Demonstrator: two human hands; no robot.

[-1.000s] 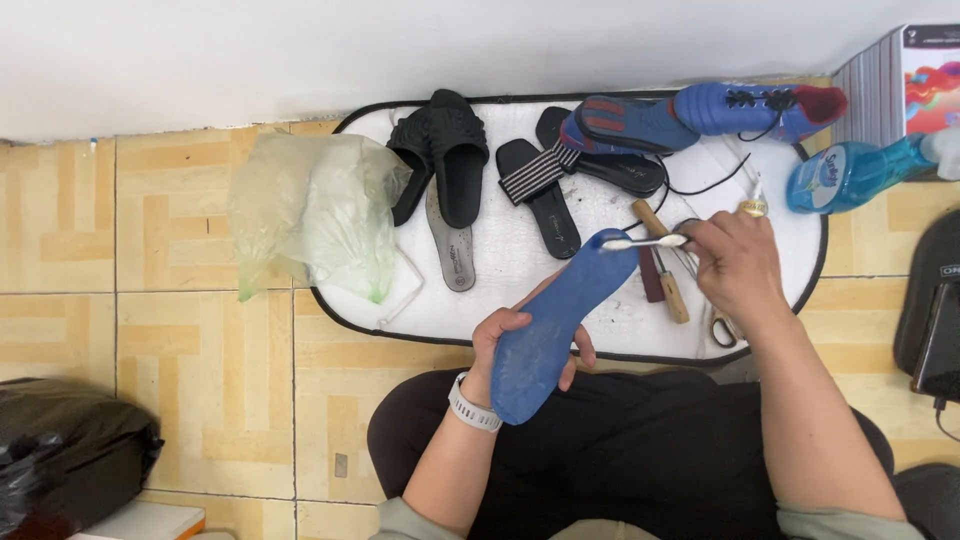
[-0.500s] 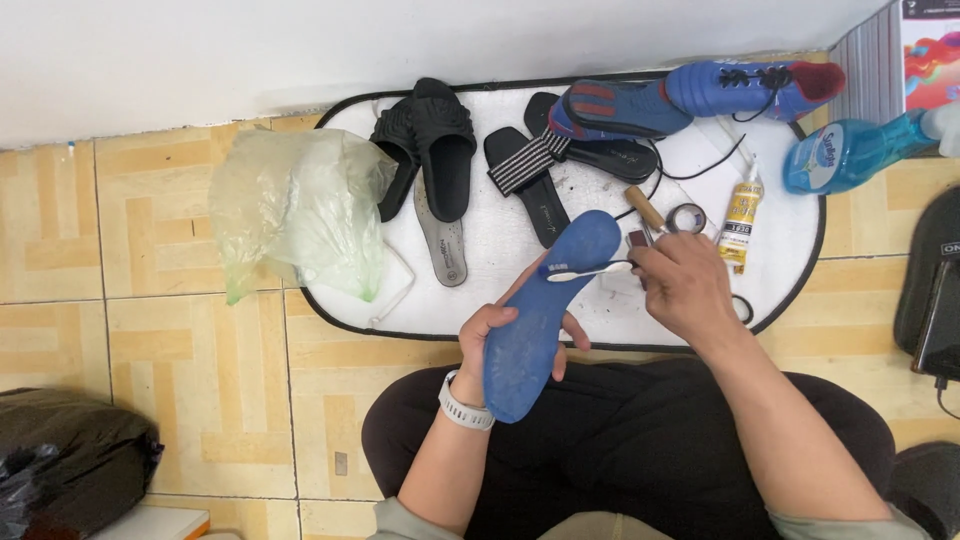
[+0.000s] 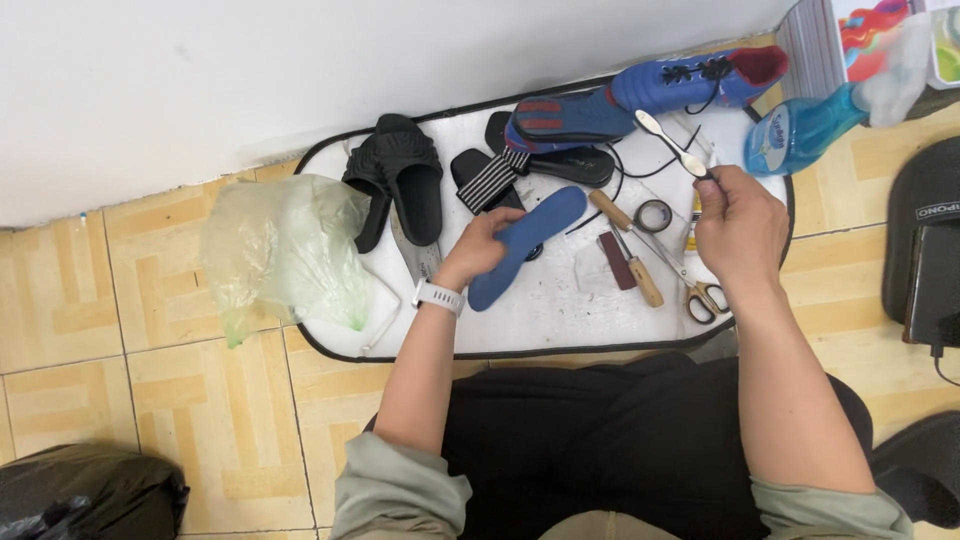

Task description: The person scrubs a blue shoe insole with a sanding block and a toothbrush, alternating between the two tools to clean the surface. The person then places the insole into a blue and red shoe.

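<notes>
The blue insole (image 3: 525, 243) looks matt and foam-soft. The toothbrush (image 3: 670, 143) is pale smooth plastic. The scissors (image 3: 690, 283) show shiny metal blades. The awl (image 3: 626, 249) has a wooden handle. The bag (image 3: 283, 253) is thin, crinkled, glossy plastic. The floor (image 3: 150, 300) is smooth tile.

The scene is bright and evenly lit by soft, diffuse light with no clear single source. Shadows are faint and short: a thin dark line under the mat (image 3: 330, 345) edge and soft shade beneath the sandals (image 3: 400, 180). The white wall (image 3: 250, 80) looks flat and slightly grey, not blown out. The plastic bag (image 3: 280, 250) shows mild sheen but no harsh glare. Focus is fairly sharp at the centre; the right hand (image 3: 740, 235) and brush (image 3: 670, 143) are slightly soft. Straight tile lines bow toward the edges, a wide-lens distortion. The corners darken a little.
</notes>
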